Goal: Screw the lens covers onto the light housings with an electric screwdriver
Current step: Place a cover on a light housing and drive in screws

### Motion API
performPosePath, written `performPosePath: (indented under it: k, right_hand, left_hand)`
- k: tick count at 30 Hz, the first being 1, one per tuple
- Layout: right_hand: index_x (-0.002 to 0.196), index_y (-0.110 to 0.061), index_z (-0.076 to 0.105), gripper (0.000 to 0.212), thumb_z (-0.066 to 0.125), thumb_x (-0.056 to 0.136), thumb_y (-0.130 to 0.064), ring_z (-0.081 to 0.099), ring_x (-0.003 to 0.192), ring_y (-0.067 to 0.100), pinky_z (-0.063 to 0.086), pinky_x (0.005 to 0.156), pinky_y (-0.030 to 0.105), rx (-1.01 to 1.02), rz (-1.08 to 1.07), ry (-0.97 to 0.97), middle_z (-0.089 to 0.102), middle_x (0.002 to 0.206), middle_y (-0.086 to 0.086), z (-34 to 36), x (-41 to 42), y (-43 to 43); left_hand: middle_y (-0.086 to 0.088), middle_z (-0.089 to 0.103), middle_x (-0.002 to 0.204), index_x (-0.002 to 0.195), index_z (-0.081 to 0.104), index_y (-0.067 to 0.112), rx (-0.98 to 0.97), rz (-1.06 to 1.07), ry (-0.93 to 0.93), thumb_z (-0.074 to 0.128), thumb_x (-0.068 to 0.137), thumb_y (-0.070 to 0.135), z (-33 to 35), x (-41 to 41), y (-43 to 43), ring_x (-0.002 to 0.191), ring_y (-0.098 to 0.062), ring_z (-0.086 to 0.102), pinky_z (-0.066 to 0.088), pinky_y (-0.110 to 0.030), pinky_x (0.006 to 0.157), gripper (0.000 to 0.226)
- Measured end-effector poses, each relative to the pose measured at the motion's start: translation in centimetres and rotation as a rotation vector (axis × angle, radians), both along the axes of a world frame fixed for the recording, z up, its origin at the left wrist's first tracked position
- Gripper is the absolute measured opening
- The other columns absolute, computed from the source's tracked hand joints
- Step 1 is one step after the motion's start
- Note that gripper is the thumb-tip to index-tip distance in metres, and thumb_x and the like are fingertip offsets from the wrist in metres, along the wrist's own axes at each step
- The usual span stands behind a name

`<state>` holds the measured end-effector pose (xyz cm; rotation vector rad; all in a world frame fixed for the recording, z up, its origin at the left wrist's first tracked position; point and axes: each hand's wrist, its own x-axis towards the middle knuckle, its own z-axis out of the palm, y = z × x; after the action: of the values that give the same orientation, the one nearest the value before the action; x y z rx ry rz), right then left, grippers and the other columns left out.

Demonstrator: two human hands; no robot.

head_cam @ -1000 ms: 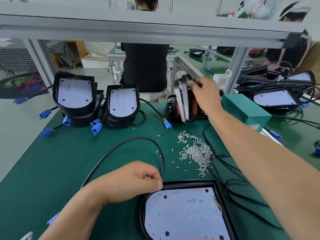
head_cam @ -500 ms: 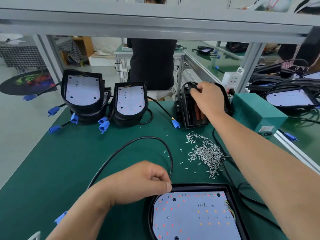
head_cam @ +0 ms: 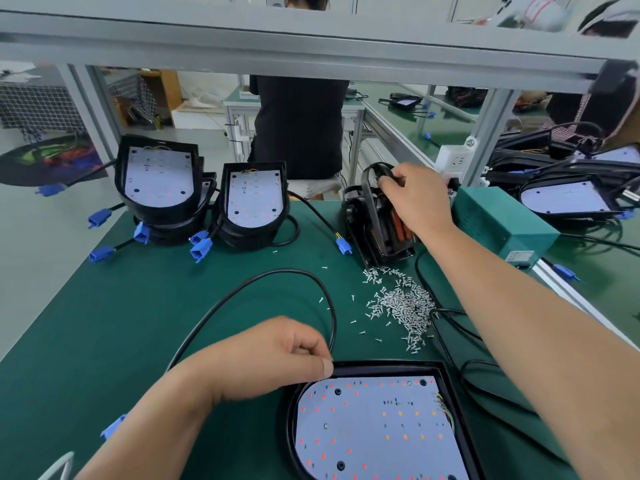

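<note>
A: Where are my hands?
B: My right hand (head_cam: 415, 199) grips an upright lens cover (head_cam: 369, 192) on the far tabletop (head_cam: 138, 306). My left hand (head_cam: 270, 358) is curled at the rim of the near light housing (head_cam: 448, 379); whether it holds anything, I cannot tell.

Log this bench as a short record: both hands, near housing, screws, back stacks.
left hand: curled, thumb on near light housing rim
right hand: grips black lens cover in upright stack
screws: loose pile on green mat, between hands
back left: two housing stacks, blue connectors
screwdriver: not visible
</note>
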<state>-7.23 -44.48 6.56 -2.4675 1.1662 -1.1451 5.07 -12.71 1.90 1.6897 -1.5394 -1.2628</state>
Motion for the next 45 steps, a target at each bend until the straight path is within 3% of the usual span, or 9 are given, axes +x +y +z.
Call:
performPosePath:
  k: [3, 5, 9, 14, 19, 23, 30, 35, 45]
  right_hand:
    - [0.086, -0.022, 0.066, 0.024, 0.062, 0.1, -0.04, 0.055, 0.071, 0.011, 0.034, 0.065, 0.033, 0.001, 0.074, -0.03, 0.06, 0.072, -0.011, 0.4, -2.0, 1.5]
    - [0.081, -0.024, 0.064, 0.025, 0.063, 0.098, -0.042, 0.057, 0.072, 0.004, 0.04, 0.065, 0.029, 0.013, 0.16, -0.059, 0.063, 0.073, -0.011, 0.7, -3.7, 3.7]
    - [0.109, -0.024, 0.075, 0.021, 0.066, 0.099, -0.041, 0.065, 0.092, 0.008, 0.049, 0.086, 0.03, 0.034, 0.383, -0.015, 0.071, 0.095, -0.01, -0.4, -7.2, 9.4]
    - [0.13, -0.02, 0.074, 0.031, 0.066, 0.102, -0.033, 0.065, 0.095, 0.019, 0.053, 0.084, 0.041, -0.081, 0.592, 0.187, 0.067, 0.099, -0.005, -1.2, -9.9, 15.1]
    - [0.127, -0.005, 0.072, 0.032, 0.056, 0.109, -0.026, 0.056, 0.084, 0.034, 0.054, 0.077, 0.048, -0.471, 0.692, 0.442, 0.066, 0.096, 0.007, 0.1, -10.3, 19.4]
    - [0.119, -0.012, 0.073, 0.036, 0.047, 0.11, -0.036, 0.05, 0.086, 0.025, 0.051, 0.075, 0.043, -0.384, 0.755, 0.568, 0.062, 0.094, 0.0, 0.9, -10.7, 21.6]
    - [0.107, -0.02, 0.072, 0.034, 0.047, 0.107, -0.043, 0.049, 0.087, 0.017, 0.047, 0.072, 0.035, -0.239, 0.734, 0.621, 0.059, 0.09, -0.007, -0.5, -10.9, 23.9]
    - [0.094, -0.028, 0.068, 0.032, 0.045, 0.104, -0.049, 0.049, 0.084, 0.012, 0.043, 0.07, 0.028, -0.266, 0.749, 0.705, 0.054, 0.084, -0.013, -1.1, -10.4, 25.2]
    - [0.088, -0.029, 0.067, 0.033, 0.042, 0.104, -0.043, 0.053, 0.08, 0.013, 0.047, 0.056, 0.028, -0.343, 0.705, 0.783, 0.055, 0.081, -0.013, -0.6, -10.2, 25.6]
  left_hand:
    - [0.011, 0.054, 0.068, 0.085, 0.075, 0.028, -0.005, 0.001, -0.01, 0.07, 0.095, 0.038, 0.1, -0.1, 0.0, 0.067, -0.008, 0.044, 0.037, -0.026, 0.067, 0.015]
    - [0.012, 0.053, 0.066, 0.085, 0.075, 0.027, -0.01, 0.007, -0.016, 0.071, 0.097, 0.035, 0.1, -0.1, 0.0, 0.065, -0.007, 0.044, 0.037, -0.023, 0.064, 0.015]
    - [0.016, 0.051, 0.06, 0.082, 0.074, 0.026, -0.017, 0.021, -0.033, 0.071, 0.1, 0.027, 0.3, -0.1, 0.0, 0.056, -0.003, 0.041, 0.034, -0.014, 0.056, 0.018]
    - [0.015, 0.049, 0.06, 0.087, 0.074, 0.019, -0.004, 0.021, -0.015, 0.069, 0.098, 0.027, 0.9, -0.3, 0.2, 0.054, -0.004, 0.039, 0.032, -0.015, 0.05, 0.014]
    - [0.004, 0.037, 0.062, 0.087, 0.066, 0.008, -0.005, -0.007, 0.0, 0.067, 0.1, 0.02, 1.1, -0.4, 0.2, 0.053, -0.013, 0.029, 0.024, -0.027, 0.049, 0.018]
    - [0.004, 0.033, 0.06, 0.08, 0.058, 0.01, 0.007, -0.01, 0.047, 0.064, 0.092, 0.027, 1.0, -0.3, 0.2, 0.051, -0.011, 0.027, 0.023, -0.027, 0.048, 0.021]
    - [0.004, 0.037, 0.062, 0.089, 0.068, 0.023, 0.099, -0.035, 0.112, 0.061, 0.097, 0.03, 1.0, -0.1, 0.4, 0.053, -0.011, 0.027, 0.02, -0.027, 0.049, 0.013]
    - [0.004, 0.037, 0.064, 0.082, 0.07, 0.032, 0.118, -0.04, 0.146, 0.053, 0.11, 0.021, 0.8, -0.2, 0.4, 0.051, -0.007, 0.027, 0.024, -0.018, 0.044, 0.035]
    - [0.01, 0.04, 0.059, 0.093, 0.063, 0.011, 0.099, -0.03, 0.082, 0.054, 0.11, 0.018, 0.7, -0.5, 0.3, 0.051, -0.007, 0.03, 0.027, -0.018, 0.046, 0.021]
